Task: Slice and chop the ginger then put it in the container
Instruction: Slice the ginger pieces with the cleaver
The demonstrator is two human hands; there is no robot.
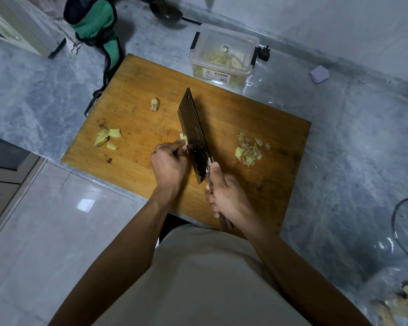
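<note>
On the wooden cutting board (137, 95), my left hand (169, 164) pinches a small ginger piece (183, 138) against the cleaver (194, 137), whose handle my right hand (226, 196) grips with curled fingers. Sliced ginger (247, 149) lies right of the blade, chunks (107, 137) left. The container (224, 52) stands on the desk (339, 137) just beyond the board.

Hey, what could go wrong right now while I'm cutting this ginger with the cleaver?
The left hand pinches a small ginger piece right against the cleaver, so the fingertips could get nicked. The piece is tiny and may slip. The cutting board seems to overhang the counter edge and might tip.
</note>
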